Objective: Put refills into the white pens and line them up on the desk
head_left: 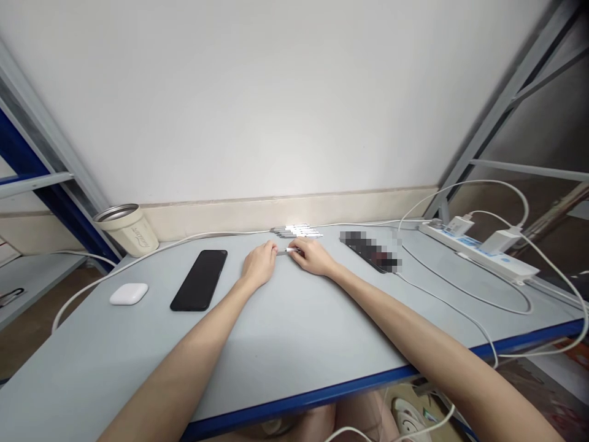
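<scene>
Both my hands rest on the grey table near its far edge. My left hand and my right hand each pinch one end of a small grey and white pen-like stick held between them. Just beyond lies a row of several similar white and grey sticks. A black phone lies flat to the left of my left hand.
A white earbud case lies at the left. A cream metal cup stands at the back left. A blurred dark object lies right of my hands. A white power strip with chargers and white cables occupies the right side.
</scene>
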Motion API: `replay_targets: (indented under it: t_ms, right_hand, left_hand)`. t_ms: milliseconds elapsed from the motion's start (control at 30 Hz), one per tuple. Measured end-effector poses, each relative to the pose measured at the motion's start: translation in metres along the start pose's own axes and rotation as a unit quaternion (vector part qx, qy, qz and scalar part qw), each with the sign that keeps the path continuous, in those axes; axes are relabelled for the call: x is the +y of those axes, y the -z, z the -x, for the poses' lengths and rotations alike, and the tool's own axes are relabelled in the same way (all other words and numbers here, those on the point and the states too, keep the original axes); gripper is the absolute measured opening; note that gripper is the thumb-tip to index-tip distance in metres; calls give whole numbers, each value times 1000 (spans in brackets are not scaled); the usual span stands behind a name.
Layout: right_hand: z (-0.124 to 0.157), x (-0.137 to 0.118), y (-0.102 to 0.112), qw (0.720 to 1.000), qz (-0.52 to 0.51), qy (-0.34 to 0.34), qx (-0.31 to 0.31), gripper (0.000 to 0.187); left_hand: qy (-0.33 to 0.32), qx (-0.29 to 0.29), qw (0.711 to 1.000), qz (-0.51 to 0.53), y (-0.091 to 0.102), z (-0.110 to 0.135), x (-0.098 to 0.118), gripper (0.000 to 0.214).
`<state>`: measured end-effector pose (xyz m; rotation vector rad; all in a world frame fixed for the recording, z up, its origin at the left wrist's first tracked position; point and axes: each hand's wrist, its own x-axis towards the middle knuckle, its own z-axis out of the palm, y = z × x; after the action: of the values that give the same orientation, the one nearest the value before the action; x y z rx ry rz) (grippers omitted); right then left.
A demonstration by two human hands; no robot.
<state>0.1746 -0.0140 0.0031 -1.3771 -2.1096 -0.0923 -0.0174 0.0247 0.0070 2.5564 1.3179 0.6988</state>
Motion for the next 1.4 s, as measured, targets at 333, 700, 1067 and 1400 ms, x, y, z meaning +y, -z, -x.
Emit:
replay_targets:
  t_ms: [333,700,1067,1400]
  right_hand:
    - [0,0,-1,1000,-7,0,3,14]
    - [0,-4,1,1000,-24,15,-10,19]
    - [0,-5,0,1000,4,14,-17,24]
    - [1,-8,3,999,36,-23,-8,17]
  left_hand:
    - [-20,22,1000,9,2,3,2,20]
    - [-67,33,997,17,2,3,0,23]
    - [-71,23,997,3,2,4,0,29]
    - [-11,26,999,-33,1,4,3,22]
